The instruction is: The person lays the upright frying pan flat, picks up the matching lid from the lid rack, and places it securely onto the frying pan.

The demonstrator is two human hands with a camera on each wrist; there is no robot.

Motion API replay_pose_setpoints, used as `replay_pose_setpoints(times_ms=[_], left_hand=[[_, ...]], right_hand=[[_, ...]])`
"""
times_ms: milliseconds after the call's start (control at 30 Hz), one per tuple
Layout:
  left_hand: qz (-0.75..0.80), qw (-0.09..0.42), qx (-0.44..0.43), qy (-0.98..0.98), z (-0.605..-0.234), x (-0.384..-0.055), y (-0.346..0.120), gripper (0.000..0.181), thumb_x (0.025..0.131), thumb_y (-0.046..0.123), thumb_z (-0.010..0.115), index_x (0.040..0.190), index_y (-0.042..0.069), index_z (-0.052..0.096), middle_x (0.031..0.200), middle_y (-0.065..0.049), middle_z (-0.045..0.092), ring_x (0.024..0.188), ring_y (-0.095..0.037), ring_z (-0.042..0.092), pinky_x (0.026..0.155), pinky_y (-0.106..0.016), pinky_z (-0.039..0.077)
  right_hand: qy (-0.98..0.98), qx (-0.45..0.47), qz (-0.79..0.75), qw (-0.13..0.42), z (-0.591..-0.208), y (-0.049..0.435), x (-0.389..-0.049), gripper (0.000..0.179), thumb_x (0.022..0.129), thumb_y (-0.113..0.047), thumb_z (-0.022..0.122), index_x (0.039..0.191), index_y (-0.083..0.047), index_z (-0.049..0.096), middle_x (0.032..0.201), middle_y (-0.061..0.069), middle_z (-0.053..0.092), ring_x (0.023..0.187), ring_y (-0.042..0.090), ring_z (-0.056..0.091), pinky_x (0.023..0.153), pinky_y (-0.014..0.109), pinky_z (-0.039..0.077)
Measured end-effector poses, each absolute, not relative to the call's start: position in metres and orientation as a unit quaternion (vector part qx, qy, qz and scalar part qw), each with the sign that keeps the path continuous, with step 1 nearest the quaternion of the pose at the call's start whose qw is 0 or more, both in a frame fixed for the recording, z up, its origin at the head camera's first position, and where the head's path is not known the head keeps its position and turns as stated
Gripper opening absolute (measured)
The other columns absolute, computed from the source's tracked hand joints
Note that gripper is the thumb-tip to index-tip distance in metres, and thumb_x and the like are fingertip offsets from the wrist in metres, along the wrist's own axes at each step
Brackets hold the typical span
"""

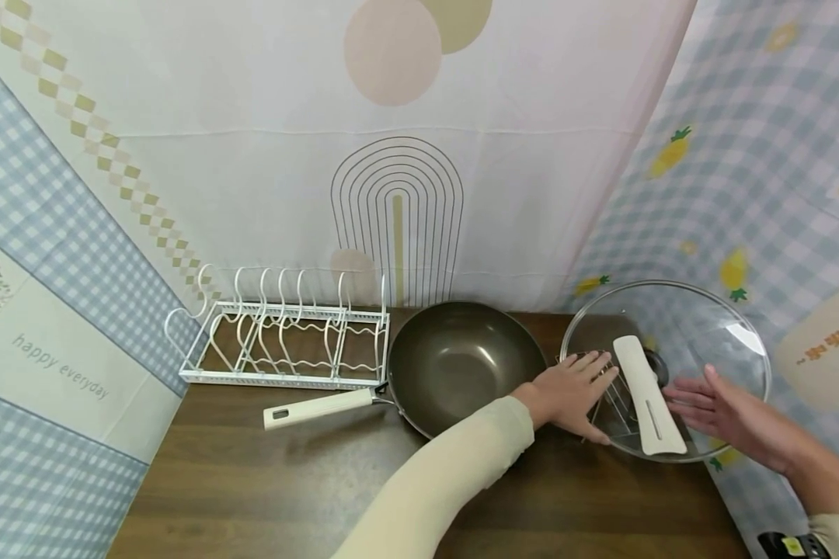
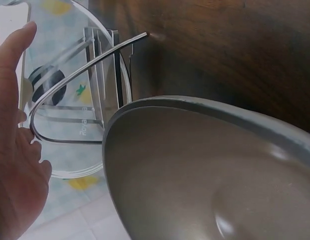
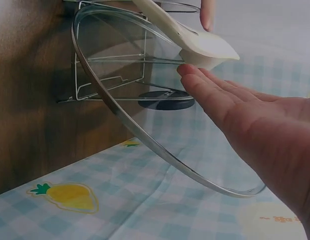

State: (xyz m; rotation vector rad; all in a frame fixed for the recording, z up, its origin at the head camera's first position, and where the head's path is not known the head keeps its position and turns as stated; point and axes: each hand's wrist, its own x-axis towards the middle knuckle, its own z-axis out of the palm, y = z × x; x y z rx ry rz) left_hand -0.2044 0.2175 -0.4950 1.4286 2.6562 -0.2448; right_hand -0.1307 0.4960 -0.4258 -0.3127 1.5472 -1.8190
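A glass lid point(image 1: 723, 341) with a metal rim and a long white handle point(image 1: 649, 396) leans tilted on a metal wire rack point(image 3: 110, 60) at the right of the table. My left hand point(image 1: 575, 394) reaches across the wok, fingers extended beside the rack and the lid's left side. On the other side, my right hand point(image 1: 734, 411) is held flat with straight fingers, its fingertips right by the white handle. Neither hand grips anything. Left of the hands sits a dark wok point(image 1: 461, 365) with a cream handle point(image 1: 322, 407) pointing left.
A white wire pan rack point(image 1: 287, 380) stands at the back left, beside the wok. Behind the table point(image 1: 252, 481) hangs a patterned cloth point(image 1: 266, 194), with checked cloth at both sides. A dark round piece point(image 3: 167, 100) shows by the wire rack.
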Motion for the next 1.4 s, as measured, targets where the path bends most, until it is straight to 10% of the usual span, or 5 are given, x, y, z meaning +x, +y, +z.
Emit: replay_pose_setpoints(times_ms=[433,567,733,1033,1400], left_hand=[[-0.081,0.059,0.472,0.876,-0.497,-0.207,0.218,0.110,0.087,0.089,0.037,0.166,0.027,-0.006,0.174,0.003,-0.012,0.162,-0.014,-0.003,0.131,-0.031,0.014],[-0.084,0.057,0.471,0.876,-0.496,-0.206,0.218,0.108,0.088,0.088,0.037,0.166,0.027,-0.005,0.174,0.003,-0.011,0.162,-0.014,-0.001,0.131,-0.032,0.014],[-0.082,0.061,0.470,0.877,-0.496,-0.204,0.218,0.109,0.087,0.089,0.037,0.166,0.026,-0.004,0.174,0.002,-0.011,0.162,-0.015,-0.001,0.131,-0.032,0.014],[-0.090,0.053,0.470,0.876,-0.499,-0.202,0.220,0.110,0.086,0.091,0.036,0.166,0.026,-0.003,0.175,0.002,-0.010,0.162,-0.015,0.001,0.131,-0.031,0.014],[-0.080,0.053,0.472,0.877,-0.497,-0.202,0.219,0.109,0.087,0.089,0.037,0.166,0.025,-0.001,0.175,0.001,-0.009,0.162,-0.016,0.001,0.131,-0.031,0.015]], right_hand=[[0.456,-0.111,-0.770,0.432,-0.428,0.494,-0.138,0.086,0.101,-0.052,-0.014,0.143,-0.024,0.055,0.147,-0.006,0.058,0.139,0.014,0.055,0.116,0.029,0.044],[0.494,-0.085,-0.755,0.422,-0.431,0.496,-0.140,0.082,0.103,-0.052,-0.010,0.163,-0.004,0.019,0.149,0.003,0.057,0.135,0.016,0.057,0.115,0.032,0.045],[0.559,-0.060,-0.714,0.417,-0.435,0.496,-0.143,0.081,0.104,-0.052,-0.007,0.143,0.013,-0.034,0.162,0.027,0.033,0.130,0.008,0.059,0.112,0.030,0.048],[0.620,-0.058,-0.667,0.409,-0.442,0.486,-0.142,0.084,0.102,-0.056,-0.009,0.141,0.013,-0.038,0.146,0.035,-0.032,0.123,-0.005,0.057,0.108,0.024,0.048],[0.672,-0.021,-0.618,0.407,-0.444,0.476,-0.144,0.092,0.101,-0.060,-0.009,0.141,0.019,-0.035,0.154,0.049,-0.013,0.121,0.002,0.058,0.105,0.030,0.052]])
